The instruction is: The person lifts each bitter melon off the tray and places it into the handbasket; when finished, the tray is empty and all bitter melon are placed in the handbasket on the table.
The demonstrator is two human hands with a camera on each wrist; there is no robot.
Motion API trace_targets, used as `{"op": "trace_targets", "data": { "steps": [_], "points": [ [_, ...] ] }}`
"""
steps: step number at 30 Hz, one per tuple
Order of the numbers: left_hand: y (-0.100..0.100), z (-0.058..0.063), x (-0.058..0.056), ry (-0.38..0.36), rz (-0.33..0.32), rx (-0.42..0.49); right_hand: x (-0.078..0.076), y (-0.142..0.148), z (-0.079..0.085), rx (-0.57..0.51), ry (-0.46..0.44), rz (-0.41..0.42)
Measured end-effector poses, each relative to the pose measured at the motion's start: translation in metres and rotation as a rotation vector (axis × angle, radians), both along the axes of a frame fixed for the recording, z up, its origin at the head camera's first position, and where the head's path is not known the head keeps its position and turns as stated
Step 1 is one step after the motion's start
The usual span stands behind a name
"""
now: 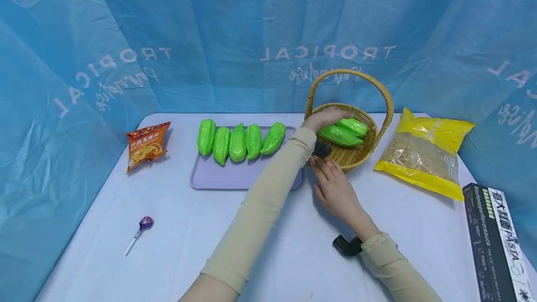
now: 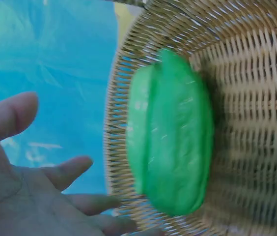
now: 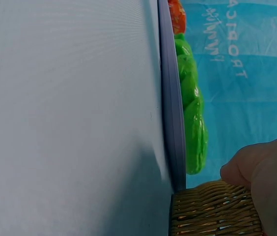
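A round wicker basket [image 1: 352, 160] with a tall handle stands at the back right, holding two glossy green bitter melons [image 1: 340, 135]. Over its left rim reaches my left hand [image 1: 329, 116]. In the left wrist view that hand [image 2: 45, 191] has its fingers extended beside the melons [image 2: 180, 132], with nothing in the palm. My right hand [image 1: 337, 192] rests its outstretched fingers against the basket's front left side; its thumb [image 3: 256, 160] shows near the wicker wall [image 3: 217, 209] in the right wrist view. Several more bitter melons [image 1: 237, 143] lie in a row on a lilac tray [image 1: 222, 178].
An orange snack bag [image 1: 148, 146] lies at the back left, a lollipop [image 1: 145, 223] at the front left. Right of the basket are a yellow bag [image 1: 428, 153] and a black pasta box [image 1: 497, 241]. A blue curtain [image 1: 235, 36] surrounds the white table [image 1: 176, 246].
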State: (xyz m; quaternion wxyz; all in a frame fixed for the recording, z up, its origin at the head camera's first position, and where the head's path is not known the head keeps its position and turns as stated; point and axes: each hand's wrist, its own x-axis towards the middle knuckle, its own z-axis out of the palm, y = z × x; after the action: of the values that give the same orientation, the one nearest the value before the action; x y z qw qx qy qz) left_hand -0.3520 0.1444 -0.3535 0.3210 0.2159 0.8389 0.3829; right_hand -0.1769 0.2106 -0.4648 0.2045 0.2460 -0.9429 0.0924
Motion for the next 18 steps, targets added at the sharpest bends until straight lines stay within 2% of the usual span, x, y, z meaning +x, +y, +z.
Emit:
{"op": "trace_targets", "data": {
  "steps": [4, 7, 10, 13, 18],
  "points": [
    [-0.006, 0.010, 0.004, 0.117, -0.060, -0.081, 0.000, -0.001, 0.000, -0.006, -0.007, -0.002],
    [-0.013, 0.014, 0.007, 0.188, -0.089, -0.061, 0.000, -0.001, 0.000, -0.007, -0.026, -0.008],
    [-0.023, 0.018, 0.010, 0.256, -0.090, -0.019, 0.001, -0.001, 0.001, -0.003, -0.051, -0.012],
    [-0.036, 0.021, 0.014, 0.319, -0.058, 0.031, 0.002, -0.001, 0.002, 0.002, -0.072, -0.014],
    [-0.063, 0.023, 0.021, 0.376, 0.067, 0.177, 0.002, -0.001, 0.004, -0.001, -0.097, -0.022]
  ]
}}
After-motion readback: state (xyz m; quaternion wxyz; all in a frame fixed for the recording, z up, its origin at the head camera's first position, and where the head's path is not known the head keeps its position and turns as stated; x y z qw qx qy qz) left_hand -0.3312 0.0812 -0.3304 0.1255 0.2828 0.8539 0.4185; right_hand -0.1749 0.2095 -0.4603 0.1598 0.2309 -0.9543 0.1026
